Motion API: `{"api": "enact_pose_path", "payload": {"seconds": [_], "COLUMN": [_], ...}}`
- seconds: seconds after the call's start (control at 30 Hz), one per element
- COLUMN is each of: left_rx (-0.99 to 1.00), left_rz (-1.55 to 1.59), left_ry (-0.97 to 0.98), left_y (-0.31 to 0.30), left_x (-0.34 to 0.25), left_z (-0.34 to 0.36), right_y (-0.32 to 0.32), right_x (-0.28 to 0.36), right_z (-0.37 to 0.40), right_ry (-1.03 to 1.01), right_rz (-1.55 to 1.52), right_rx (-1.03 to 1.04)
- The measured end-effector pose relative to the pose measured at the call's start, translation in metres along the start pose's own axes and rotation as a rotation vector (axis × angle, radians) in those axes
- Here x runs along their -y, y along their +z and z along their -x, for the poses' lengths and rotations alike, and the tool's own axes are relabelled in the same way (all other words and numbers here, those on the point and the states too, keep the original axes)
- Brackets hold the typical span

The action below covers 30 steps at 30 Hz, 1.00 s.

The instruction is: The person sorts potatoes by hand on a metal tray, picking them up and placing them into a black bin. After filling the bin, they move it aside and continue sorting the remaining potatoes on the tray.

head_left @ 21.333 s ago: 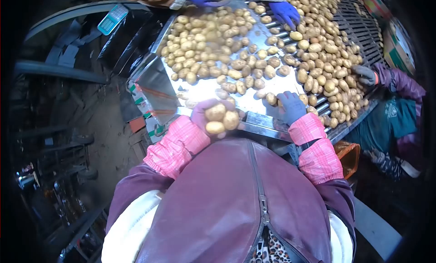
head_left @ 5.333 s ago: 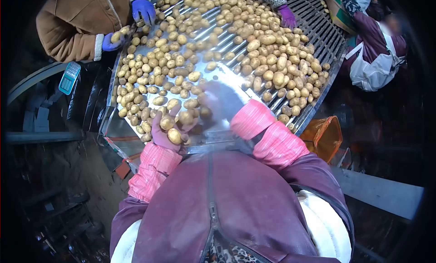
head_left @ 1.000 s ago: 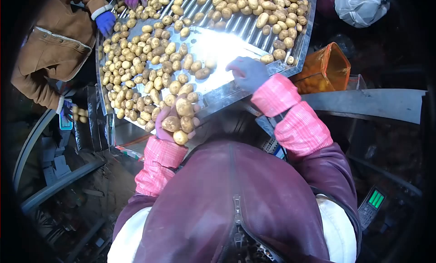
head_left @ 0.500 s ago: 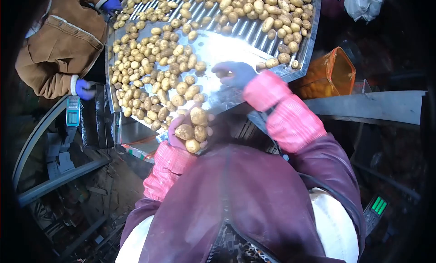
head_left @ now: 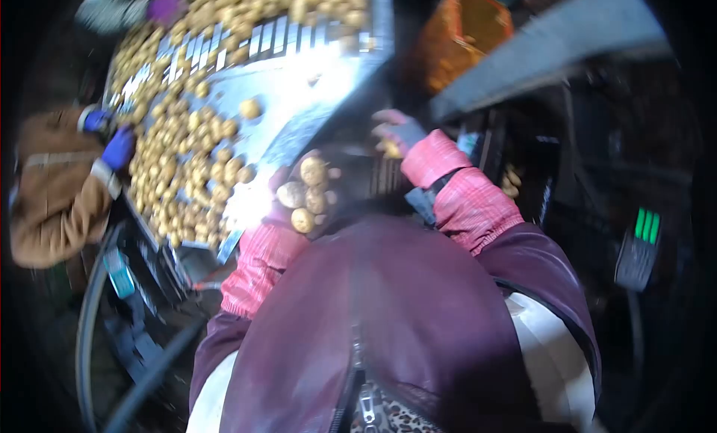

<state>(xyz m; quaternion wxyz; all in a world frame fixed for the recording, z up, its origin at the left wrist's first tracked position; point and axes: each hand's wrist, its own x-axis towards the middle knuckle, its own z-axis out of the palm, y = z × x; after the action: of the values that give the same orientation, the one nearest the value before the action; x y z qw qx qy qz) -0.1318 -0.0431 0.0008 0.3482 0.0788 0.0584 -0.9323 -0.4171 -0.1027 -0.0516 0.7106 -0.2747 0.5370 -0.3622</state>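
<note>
Several potatoes (head_left: 314, 171) rest in my gloved left hand (head_left: 282, 203), which is cupped near the front edge of the metal table (head_left: 280, 97). My right hand (head_left: 401, 133) is off the table's right side, its fingers curled round a potato (head_left: 390, 147). Many more potatoes (head_left: 175, 153) lie on the table's left part, and others on the slatted rollers (head_left: 261, 38) at the back. A single potato (head_left: 249, 109) sits apart on the bare metal. The picture is blurred by motion.
A co-worker in a brown jacket (head_left: 56, 183) with blue gloves stands at the left. Another person's purple glove (head_left: 166, 9) shows at the back left. An orange container (head_left: 467, 33) and a grey beam (head_left: 553, 48) are at the upper right. A device with green lights (head_left: 638, 250) is at the right.
The view has turned right, so the table sits further left. My right hand has moved off the table, with a potato in it. My left hand still holds its potatoes. The co-worker's hands are closer together.
</note>
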Motion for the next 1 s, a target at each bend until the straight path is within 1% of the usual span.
{"api": "enact_pose_path", "payload": {"seconds": [0.03, 0.1, 0.17, 0.2, 0.23, 0.33, 0.43, 0.47, 0.57, 0.63, 0.67, 0.7, 0.73, 0.8, 0.83, 0.87, 0.9, 0.93, 0.97, 1.0], "left_rx": [0.008, -0.146, -0.270, -0.247, -0.178, -0.101, -0.130, -0.121, -0.067, -0.113, -0.121, -0.077, -0.053, -0.030, -0.038, -0.013, 0.017, 0.046, 0.073, -0.025], "left_rz": [-0.058, -0.048, -0.129, -0.104, -0.107, -0.074, -0.139, -0.147, -0.131, -0.258, -0.318, -0.337, -0.417, -0.514, -0.537, -0.438, -0.482, -0.526, -0.570, -0.604], "left_ry": [-0.034, -0.117, -0.153, -0.172, -0.220, -0.331, -0.398, -0.423, -0.476, -0.429, -0.422, -0.467, -0.497, -0.538, -0.538, -0.626, -0.652, -0.674, -0.693, -0.687], "left_y": [0.000, 0.013, 0.013, 0.016, 0.017, 0.019, 0.031, 0.025, 0.035, 0.043, 0.045, 0.030, 0.029, 0.024, 0.021, 0.017, 0.012, 0.008, 0.004, 0.019], "left_x": [0.004, 0.013, 0.019, 0.026, 0.030, 0.047, 0.069, 0.073, 0.093, 0.108, 0.116, 0.113, 0.117, 0.134, 0.140, 0.142, 0.151, 0.160, 0.169, 0.182], "left_z": [-0.010, -0.025, -0.042, -0.051, -0.062, -0.088, -0.107, -0.113, -0.124, -0.126, -0.132, -0.138, -0.145, -0.158, -0.163, -0.169, -0.179, -0.190, -0.197, -0.201], "right_y": [-0.005, -0.004, -0.012, -0.019, -0.025, -0.043, -0.055, -0.065, -0.087, -0.094, -0.100, -0.108, -0.115, -0.129, -0.139, -0.149, -0.155, -0.158, -0.164, -0.172], "right_x": [0.001, 0.010, 0.005, 0.007, 0.008, 0.014, 0.015, 0.006, -0.014, -0.013, -0.014, -0.015, -0.025, -0.031, -0.041, -0.055, -0.058, -0.059, -0.064, -0.070], "right_z": [0.017, 0.059, 0.078, 0.089, 0.096, 0.121, 0.146, 0.147, 0.157, 0.173, 0.182, 0.190, 0.196, 0.218, 0.227, 0.231, 0.237, 0.253, 0.260, 0.267], "right_ry": [0.030, -0.020, 0.048, 0.050, 0.015, -0.061, -0.095, -0.098, -0.089, -0.050, -0.077, -0.104, -0.144, -0.117, -0.098, -0.080, -0.062, -0.185, -0.170, -0.149], "right_rz": [0.008, -0.012, -0.057, -0.041, -0.027, 0.003, -0.006, -0.002, -0.180, -0.245, -0.225, -0.205, -0.179, -0.186, -0.268, -0.351, -0.433, -0.309, -0.324, -0.338], "right_rx": [0.087, 0.176, 0.143, 0.170, 0.174, 0.134, 0.061, 0.118, 0.120, 0.116, 0.097, 0.078, 0.031, -0.036, -0.079, -0.108, -0.129, -0.225, -0.291, -0.357]}}
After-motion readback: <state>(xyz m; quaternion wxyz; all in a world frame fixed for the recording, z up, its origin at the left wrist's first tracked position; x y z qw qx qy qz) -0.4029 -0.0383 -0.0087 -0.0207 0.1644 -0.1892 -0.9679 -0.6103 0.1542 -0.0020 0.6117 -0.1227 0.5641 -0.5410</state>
